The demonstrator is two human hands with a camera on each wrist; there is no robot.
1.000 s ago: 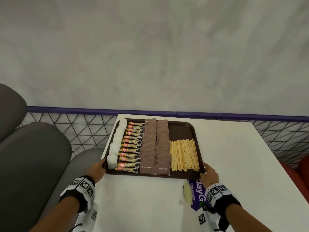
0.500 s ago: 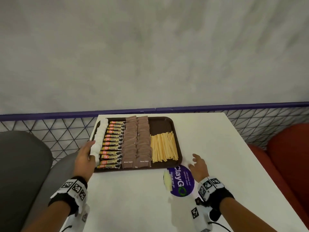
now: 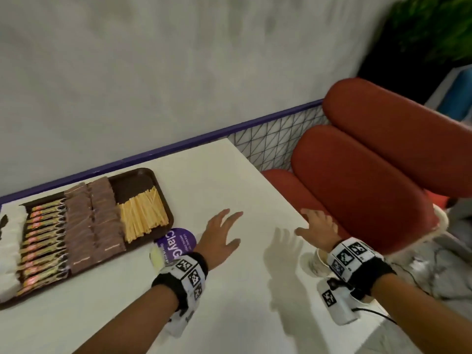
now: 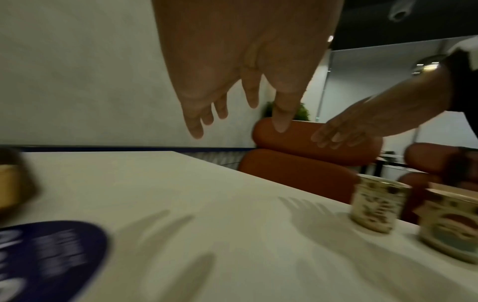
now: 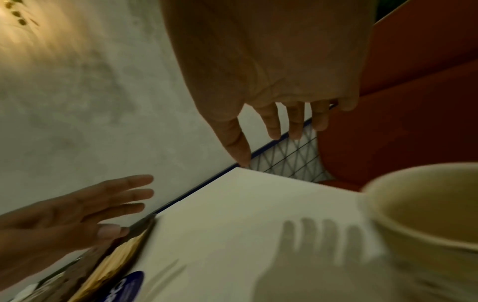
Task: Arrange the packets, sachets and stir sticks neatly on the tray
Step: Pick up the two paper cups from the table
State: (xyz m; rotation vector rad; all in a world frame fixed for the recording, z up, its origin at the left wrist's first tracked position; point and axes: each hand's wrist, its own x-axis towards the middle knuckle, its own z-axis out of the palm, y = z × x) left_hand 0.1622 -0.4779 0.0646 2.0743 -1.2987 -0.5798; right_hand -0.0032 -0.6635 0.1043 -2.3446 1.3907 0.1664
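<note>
A brown tray (image 3: 143, 175) lies at the table's left, against the wall. In it sit rows of white sachets (image 3: 11, 241), dark coffee stick packets (image 3: 43, 241), brown sugar sachets (image 3: 94, 221) and a bundle of wooden stir sticks (image 3: 143, 215). My left hand (image 3: 219, 238) hovers over the bare table right of the tray, fingers spread, holding nothing. My right hand (image 3: 316, 228) hovers near the table's right edge, fingers straight, also empty. In the left wrist view the left hand's fingers (image 4: 194, 118) hang straight above the table. The right wrist view shows the right hand's fingers (image 5: 274, 126) straight too.
A round purple sticker (image 3: 176, 241) lies on the white table (image 3: 229, 302) in front of the tray. Two paper cups (image 4: 375, 206) stand near the right edge, under my right wrist. A red padded seat (image 3: 370, 195) is beyond the table's right side.
Both hands have let go of the tray's front corners and moved right over the bare table. The view has swung right, so the tray now sits far left.
</note>
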